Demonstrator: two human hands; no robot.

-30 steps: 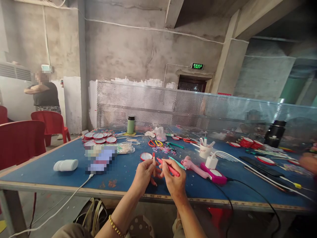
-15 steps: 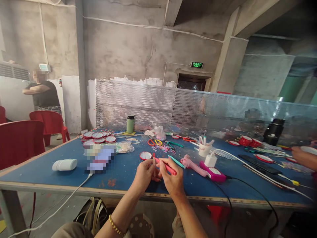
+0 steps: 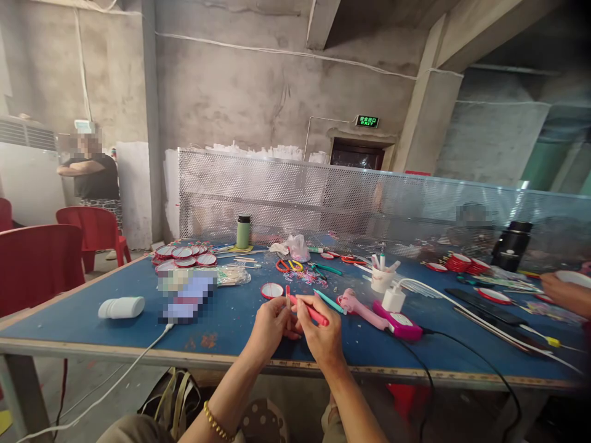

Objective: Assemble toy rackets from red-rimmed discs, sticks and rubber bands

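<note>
My left hand pinches a thin wooden stick with a red tip and holds it upright over the blue table. My right hand grips a red pen-like tool, its point laid against the stick. Both hands meet near the table's front edge. A small round red-rimmed mirror lies just beyond them, and a teal pen lies to the right.
A pink device and white charger with cables sit to the right. A white bottle, a stack of red mirrors, scissors, a green flask and a perforated metal screen stand beyond. Another person's hand works at far right. Red chairs stand left.
My hands have stayed together with the stick and red tool, shifting only slightly. The standing person at far left has stepped a little to the right. The hand at far right has moved.
</note>
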